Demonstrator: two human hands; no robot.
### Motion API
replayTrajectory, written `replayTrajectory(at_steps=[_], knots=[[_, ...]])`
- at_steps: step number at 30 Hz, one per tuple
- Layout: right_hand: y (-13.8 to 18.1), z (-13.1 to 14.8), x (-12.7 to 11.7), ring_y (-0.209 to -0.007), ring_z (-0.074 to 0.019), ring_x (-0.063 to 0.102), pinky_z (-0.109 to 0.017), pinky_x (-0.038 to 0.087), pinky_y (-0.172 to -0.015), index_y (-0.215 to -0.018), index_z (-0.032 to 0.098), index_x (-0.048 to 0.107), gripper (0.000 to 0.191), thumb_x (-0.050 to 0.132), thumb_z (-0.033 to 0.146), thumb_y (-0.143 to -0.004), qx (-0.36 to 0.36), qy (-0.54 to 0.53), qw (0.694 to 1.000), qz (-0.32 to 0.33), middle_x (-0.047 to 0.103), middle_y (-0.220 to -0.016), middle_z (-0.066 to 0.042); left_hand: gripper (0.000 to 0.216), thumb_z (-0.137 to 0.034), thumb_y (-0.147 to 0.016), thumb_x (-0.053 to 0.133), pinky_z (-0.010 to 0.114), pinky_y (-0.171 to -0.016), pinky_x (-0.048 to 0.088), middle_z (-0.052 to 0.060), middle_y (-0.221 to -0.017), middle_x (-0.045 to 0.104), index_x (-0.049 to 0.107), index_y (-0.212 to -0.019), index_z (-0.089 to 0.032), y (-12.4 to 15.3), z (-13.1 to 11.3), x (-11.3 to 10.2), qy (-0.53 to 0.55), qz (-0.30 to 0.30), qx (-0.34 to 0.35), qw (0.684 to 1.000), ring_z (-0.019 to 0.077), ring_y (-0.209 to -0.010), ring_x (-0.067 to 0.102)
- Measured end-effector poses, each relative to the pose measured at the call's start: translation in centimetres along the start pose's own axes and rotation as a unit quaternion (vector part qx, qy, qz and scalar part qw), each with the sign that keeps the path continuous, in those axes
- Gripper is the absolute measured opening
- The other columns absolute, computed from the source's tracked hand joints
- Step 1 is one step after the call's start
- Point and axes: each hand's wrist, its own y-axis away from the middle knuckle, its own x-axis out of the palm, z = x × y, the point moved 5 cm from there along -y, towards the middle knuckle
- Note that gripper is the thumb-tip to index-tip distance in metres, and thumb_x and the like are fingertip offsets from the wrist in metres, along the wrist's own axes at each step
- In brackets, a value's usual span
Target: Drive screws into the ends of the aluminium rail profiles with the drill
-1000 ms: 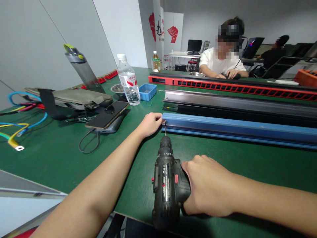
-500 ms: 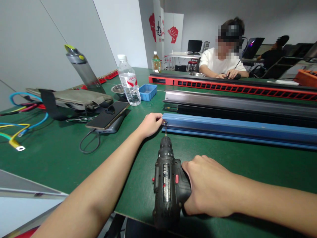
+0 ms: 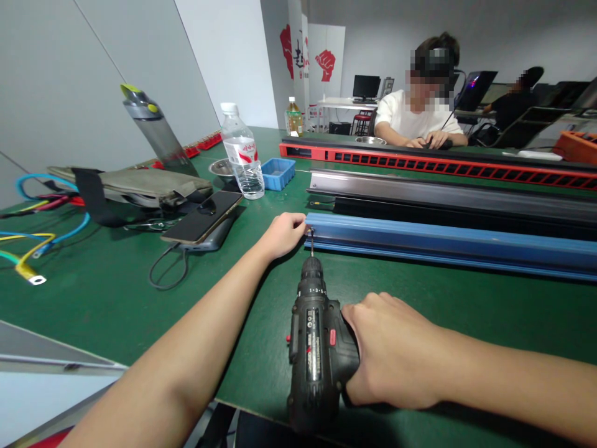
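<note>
My right hand [image 3: 392,348] is wrapped round the handle of a black cordless drill [image 3: 313,342], which lies on its side with its chuck pointing away from me. The drill's thin bit [image 3: 312,247] reaches a small dark screw-like spot near the left end of a long blue metal profile [image 3: 448,244]. At that same end my left hand [image 3: 285,235] is closed, its thumb and fingertips pressed against the profile's edge. Whether those fingertips also pinch a small part is hidden.
Behind the blue profile lie a grey metal profile [image 3: 420,190] and a red-and-black slotted rail [image 3: 401,157]. Leftward stand a water bottle [image 3: 243,155], a blue tray [image 3: 278,174], a phone [image 3: 205,216], a bag [image 3: 140,186] and cables [image 3: 32,270]. A person [image 3: 420,118] sits opposite.
</note>
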Motion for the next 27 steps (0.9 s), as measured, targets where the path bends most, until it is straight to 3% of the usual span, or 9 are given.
replayTrajectory(at_steps=[14,20,27], knots=[[-0.02,0.02,-0.03,-0.056,-0.0246,0.064,-0.028,0.034,-0.046,-0.073,0.021,0.072,0.029,0.068,0.047,-0.06,0.005,-0.004,1.0,0.005,0.069,-0.063,-0.007,0.029,-0.03,-0.085,0.044,0.024,-0.069,0.043,0.002,-0.072,0.066,0.065,-0.073,-0.014,-0.02,-0.08,-0.03,0.009,-0.002,0.004,1.0,0.0171,-0.074,0.057],[0.02,-0.01,-0.15,-0.052,-0.0241,0.062,-0.028,0.03,-0.044,-0.069,0.021,0.07,0.028,0.069,0.047,-0.059,-0.004,0.007,1.0,-0.028,0.067,-0.059,-0.006,0.029,-0.031,-0.085,0.045,0.024,-0.069,0.043,0.002,-0.071,0.066,0.063,-0.071,-0.015,-0.02,-0.22,-0.04,0.007,-0.006,0.001,1.0,0.0168,-0.073,0.057],[0.05,-0.29,0.06,-0.054,-0.0238,0.064,-0.028,0.031,-0.044,-0.071,0.02,0.07,0.029,0.069,0.047,-0.059,0.005,0.007,1.0,-0.007,0.068,-0.062,-0.007,0.028,-0.031,-0.084,0.043,0.024,-0.068,0.042,0.002,-0.071,0.066,0.063,-0.072,-0.015,-0.06,-0.04,0.2,0.008,-0.004,0.005,1.0,0.0167,-0.072,0.056]])
